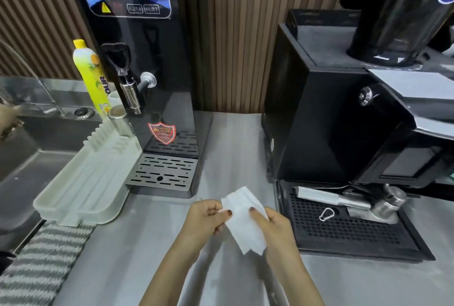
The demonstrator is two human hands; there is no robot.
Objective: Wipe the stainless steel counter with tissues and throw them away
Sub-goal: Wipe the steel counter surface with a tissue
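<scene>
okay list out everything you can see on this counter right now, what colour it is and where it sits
tissue: one, white, held over the counter's middle by both hands
counter: one, steel grey, runs between the machines
water dispenser: one, black, rear left of centre
coffee machine: one, black, right
portafilter: one, silver, on the coffee machine's drip tray
bottle: one, yellow, beside the dispenser
drain tray: one, pale green, left, by the sink
sink: one, steel, far left
towel: one, grey and white striped, lower left
left hand: pinches the tissue's left edge
right hand: grips its right side
</scene>
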